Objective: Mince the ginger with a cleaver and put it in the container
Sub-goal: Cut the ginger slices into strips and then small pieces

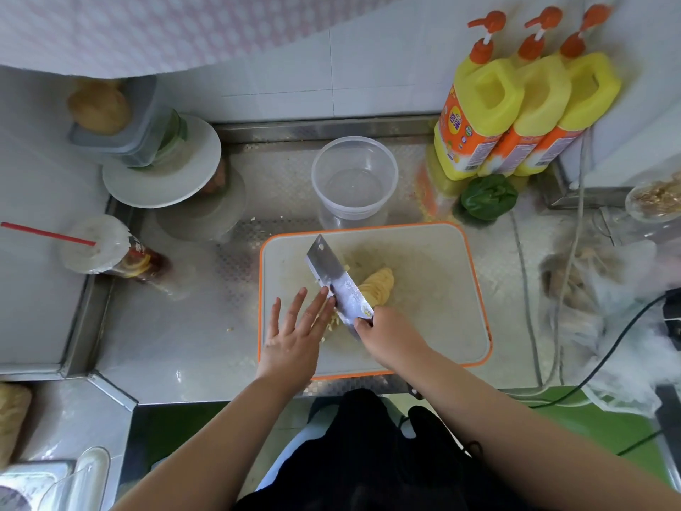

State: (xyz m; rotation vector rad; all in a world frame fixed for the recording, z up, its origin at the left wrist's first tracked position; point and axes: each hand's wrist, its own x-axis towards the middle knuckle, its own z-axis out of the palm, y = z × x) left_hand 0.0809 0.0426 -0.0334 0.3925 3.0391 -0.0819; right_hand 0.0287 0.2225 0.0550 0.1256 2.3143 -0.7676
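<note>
3 yellow bottles [523, 105] with orange pumps stand at the back right of the steel tabletop [177, 341], a green bag [488, 196] before them. At left, a straw cup [99, 245] and stacked plates [162, 171], perhaps over jars.

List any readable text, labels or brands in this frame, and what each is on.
No text can be read for certain.
Yellow detergent bottles: orange labels carry a round logo and small print, too blurred to read.
Cleaver: markings and a small sticker on the blade, illegible.
Drink cup with red straw: printed sleeve, blurred.
Clear container and cutting board: no text visible.
</note>
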